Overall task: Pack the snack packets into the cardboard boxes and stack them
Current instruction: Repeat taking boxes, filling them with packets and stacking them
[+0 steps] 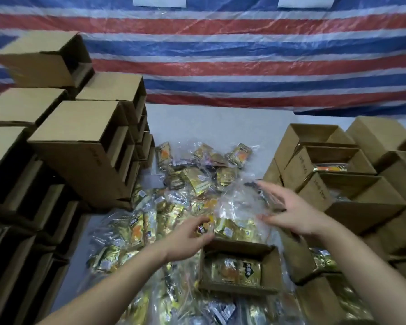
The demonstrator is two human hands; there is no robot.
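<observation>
A heap of gold snack packets (192, 184) in clear plastic bags covers the middle of the white table. An open cardboard box (272, 266) stands in front of me with gold packets lying flat inside. My left hand (188, 238) reaches over the heap just beyond the box, and its fingertips pinch a small packet with a dark label (203, 228). My right hand (291, 212) hovers with spread fingers over a clear plastic bag of packets (237, 205), touching or almost touching it.
Tall stacks of cardboard boxes (80, 146) lying on their sides rise at the left. Open boxes (333, 160), some holding packets, crowd the right side. More bagged packets (197, 308) lie near the front edge. A striped tarpaulin (220, 55) hangs behind.
</observation>
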